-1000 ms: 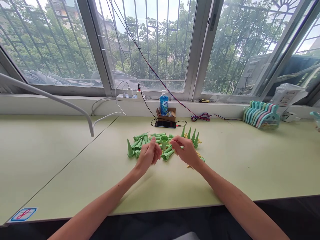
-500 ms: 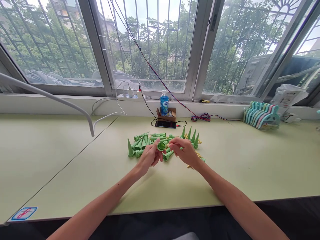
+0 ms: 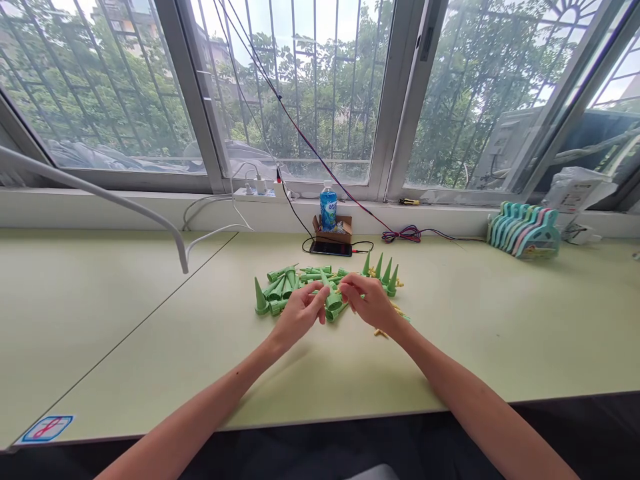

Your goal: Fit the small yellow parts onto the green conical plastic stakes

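Over a pale green table (image 3: 450, 347), my left hand (image 3: 299, 315) and my right hand (image 3: 371, 302) meet at a green plastic cone spike (image 3: 332, 295). The left fingers pinch its upper part, and the spike now points up and away with its wide end down. My right hand is curled with fingertips pinched beside the spike; what it holds is too small to name. Behind the hands lies a pile of green cone spikes (image 3: 285, 285), some lying, one upright at the left (image 3: 259, 298). Three upright spikes (image 3: 384, 270) stand at the right, with small yellow parts (image 3: 397, 309) near my right wrist.
A phone (image 3: 331, 248) on a cable lies behind the pile, before a small cardboard box (image 3: 333, 229) and a blue bottle (image 3: 327, 206). A power strip (image 3: 255, 193) sits on the sill. A pastel rack (image 3: 523, 230) stands at the far right. A white lamp arm (image 3: 115, 204) reaches in from the left.
The green spike has been turned over between the hands: its wide open end faced up, then toward me, and now its tip points up. Both hands stayed in place.
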Action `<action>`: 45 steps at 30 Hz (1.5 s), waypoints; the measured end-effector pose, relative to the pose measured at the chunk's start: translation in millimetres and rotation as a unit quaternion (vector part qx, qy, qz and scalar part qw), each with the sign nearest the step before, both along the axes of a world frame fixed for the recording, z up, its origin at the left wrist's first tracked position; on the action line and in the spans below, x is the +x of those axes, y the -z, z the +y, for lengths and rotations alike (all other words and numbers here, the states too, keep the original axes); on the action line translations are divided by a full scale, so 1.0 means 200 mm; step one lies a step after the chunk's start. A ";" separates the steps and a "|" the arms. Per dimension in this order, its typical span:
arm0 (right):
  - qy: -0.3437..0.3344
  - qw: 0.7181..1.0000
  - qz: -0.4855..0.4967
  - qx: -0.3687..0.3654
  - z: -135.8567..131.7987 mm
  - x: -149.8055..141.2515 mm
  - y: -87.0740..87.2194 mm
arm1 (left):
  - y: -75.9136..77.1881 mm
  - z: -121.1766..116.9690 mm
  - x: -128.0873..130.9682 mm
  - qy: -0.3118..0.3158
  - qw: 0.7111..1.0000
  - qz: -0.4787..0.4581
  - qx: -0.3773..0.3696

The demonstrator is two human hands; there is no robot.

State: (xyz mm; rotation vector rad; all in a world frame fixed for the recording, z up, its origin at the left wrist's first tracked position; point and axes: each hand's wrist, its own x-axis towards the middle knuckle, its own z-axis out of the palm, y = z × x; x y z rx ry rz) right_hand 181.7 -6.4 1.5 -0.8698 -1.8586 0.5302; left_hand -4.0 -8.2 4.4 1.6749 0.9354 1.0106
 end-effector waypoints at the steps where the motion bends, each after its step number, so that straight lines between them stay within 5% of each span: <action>1: 0.004 1.000 -0.003 0.001 0.00 0.00 0.00 | 0.01 0.00 0.00 -0.003 1.000 0.006 0.010; 23: 0.076 0.995 -0.035 0.045 0.02 -0.02 0.02 | 0.06 0.02 0.00 -0.075 0.990 0.016 0.120; 30: 0.111 0.993 0.026 0.023 0.02 0.00 0.01 | 0.01 0.00 0.02 -0.035 0.998 -0.046 0.030; 37: 0.055 0.998 0.009 0.025 0.00 -0.01 0.00 | -0.01 0.01 0.01 0.034 0.990 -0.047 -0.128; 45: 0.053 0.998 -0.012 0.039 0.01 -0.01 0.01 | -0.02 0.00 0.01 0.033 0.991 -0.050 -0.117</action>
